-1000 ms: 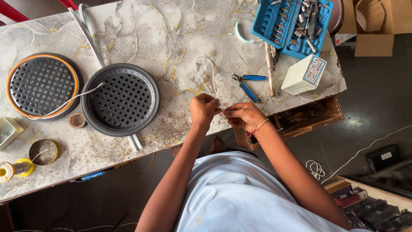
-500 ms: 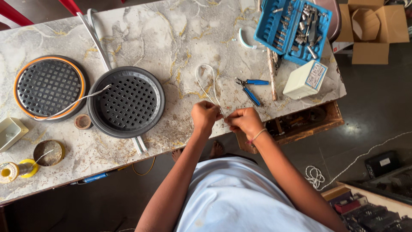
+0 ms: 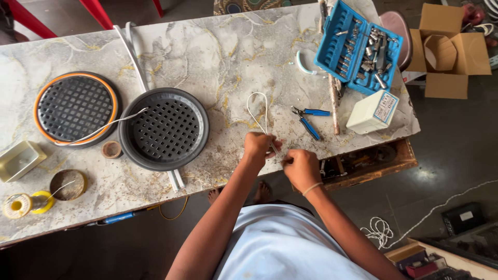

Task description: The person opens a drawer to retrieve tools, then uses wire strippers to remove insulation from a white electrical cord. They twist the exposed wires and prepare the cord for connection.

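White wire loop [image 3: 258, 111] is pinched at its ends by the left hand [image 3: 258, 147] and right hand [image 3: 301, 167], both closed on it, at the table [image 3: 218, 57] edge. Twisting looks underway; steady tension is needed next.

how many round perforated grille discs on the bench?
2. The orange-rimmed grille lies at the marble bench's left; the dark-rimmed grille sits beside it, left of the left hand. None seem hidden.

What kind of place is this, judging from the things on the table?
Probably a small repair or assembly workshop. A marble-patterned table carries a blue case of tool bits, blue-handled pliers and a solder spool, while both hands work on a white wire loop.
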